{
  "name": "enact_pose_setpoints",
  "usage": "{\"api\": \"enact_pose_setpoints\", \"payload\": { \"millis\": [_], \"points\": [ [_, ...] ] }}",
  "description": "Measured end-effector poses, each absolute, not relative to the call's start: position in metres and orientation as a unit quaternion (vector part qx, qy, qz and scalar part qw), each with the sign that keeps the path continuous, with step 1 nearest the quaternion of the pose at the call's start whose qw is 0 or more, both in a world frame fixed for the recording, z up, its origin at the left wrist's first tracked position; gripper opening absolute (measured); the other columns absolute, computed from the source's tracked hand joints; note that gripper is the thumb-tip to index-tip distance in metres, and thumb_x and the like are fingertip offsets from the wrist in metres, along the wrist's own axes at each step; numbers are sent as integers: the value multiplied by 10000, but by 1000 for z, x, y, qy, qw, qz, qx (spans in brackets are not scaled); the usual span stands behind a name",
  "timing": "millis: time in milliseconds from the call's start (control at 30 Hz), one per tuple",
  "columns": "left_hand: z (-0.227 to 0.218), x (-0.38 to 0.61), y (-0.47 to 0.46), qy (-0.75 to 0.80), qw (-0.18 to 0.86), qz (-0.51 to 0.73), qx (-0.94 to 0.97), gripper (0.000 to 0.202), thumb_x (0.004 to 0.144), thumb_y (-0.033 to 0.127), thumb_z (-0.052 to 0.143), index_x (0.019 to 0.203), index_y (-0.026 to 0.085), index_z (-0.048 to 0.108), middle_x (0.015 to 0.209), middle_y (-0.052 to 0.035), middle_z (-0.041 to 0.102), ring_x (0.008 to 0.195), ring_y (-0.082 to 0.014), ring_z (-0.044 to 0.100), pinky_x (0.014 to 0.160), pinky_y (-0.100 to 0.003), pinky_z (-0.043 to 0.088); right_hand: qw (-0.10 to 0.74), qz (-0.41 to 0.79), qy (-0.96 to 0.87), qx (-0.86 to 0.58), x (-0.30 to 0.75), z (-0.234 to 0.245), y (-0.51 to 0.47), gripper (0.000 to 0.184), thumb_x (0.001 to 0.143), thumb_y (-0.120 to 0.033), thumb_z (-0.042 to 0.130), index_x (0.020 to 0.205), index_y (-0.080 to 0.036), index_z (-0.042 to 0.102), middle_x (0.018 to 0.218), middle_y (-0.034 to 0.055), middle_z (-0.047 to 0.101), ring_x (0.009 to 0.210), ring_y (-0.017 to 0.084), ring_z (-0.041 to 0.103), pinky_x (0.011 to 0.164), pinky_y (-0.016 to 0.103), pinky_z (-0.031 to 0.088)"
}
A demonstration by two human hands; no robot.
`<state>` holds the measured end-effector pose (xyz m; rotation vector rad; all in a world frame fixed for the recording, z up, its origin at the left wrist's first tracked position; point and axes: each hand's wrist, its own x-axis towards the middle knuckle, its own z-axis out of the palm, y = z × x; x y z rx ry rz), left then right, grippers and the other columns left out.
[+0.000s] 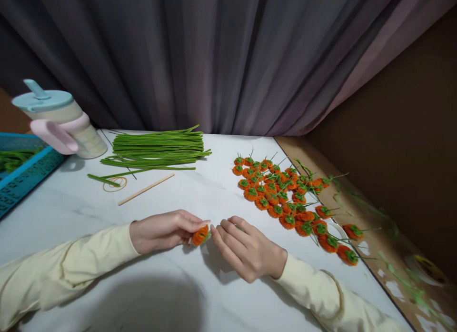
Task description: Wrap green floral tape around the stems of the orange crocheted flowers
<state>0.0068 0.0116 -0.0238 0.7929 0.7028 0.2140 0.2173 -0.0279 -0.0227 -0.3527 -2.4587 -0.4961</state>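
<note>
My left hand (162, 230) pinches a small orange pipe-cleaner pumpkin (200, 235) just above the white marble table (200, 194). My right hand (243, 248) meets it from the right, fingers curled, with its fingertips at the pumpkin's green end. Both hands sit near the table's front middle. A spread of several finished orange pumpkins with green tops (285, 194) lies to the right of my hands. A bundle of green pipe cleaners (159, 148) lies at the back of the table.
A wooden stick (146, 189) and a rubber band (114, 183) lie left of centre. A tumbler with a blue lid and pink handle (59, 120) stands at the back left beside a blue basket (21, 172). A brown cardboard wall (392, 146) borders the right; grey curtains (214, 55) hang behind.
</note>
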Motion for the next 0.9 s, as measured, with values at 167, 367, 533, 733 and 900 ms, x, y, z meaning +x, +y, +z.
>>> {"api": "enact_pose_setpoints", "payload": {
  "millis": [167,367,533,733,900],
  "points": [
    [-23,7,11,344,858,112,365,344,637,387,786,658,101,596,630,9,484,586,-95,333,561,-227,262,314,-143,-927,-148,216,-24,-27,241,886,-20,372,1005,41,572,683,129,639,755,229,606,667,375,483],
    [-21,8,13,354,834,110,408,340,652,398,762,654,109,583,625,13,482,587,-99,345,565,-232,264,333,129,-898,-256,212,-26,-28,183,908,-93,447,959,-65,620,719,86,651,671,148,560,699,324,457],
    [-4,10,13,372,777,121,493,324,738,423,678,707,116,579,650,13,509,596,-103,415,590,-232,321,302,575,-638,-414,209,-19,-26,231,835,-358,617,847,-129,647,666,33,656,526,101,541,505,225,406],
    [4,10,5,377,572,232,691,211,821,346,599,760,143,601,730,-7,577,681,-133,509,657,-252,402,335,761,-418,-366,205,-19,-24,295,713,-364,740,801,-112,615,618,21,647,527,98,574,529,219,410],
    [-3,7,1,330,473,283,766,119,840,254,580,784,159,626,801,-7,587,737,-127,543,710,-244,422,364,739,-441,-356,201,-17,-29,311,747,-335,719,878,-172,489,634,0,657,530,105,591,492,195,383]
  ]
}}
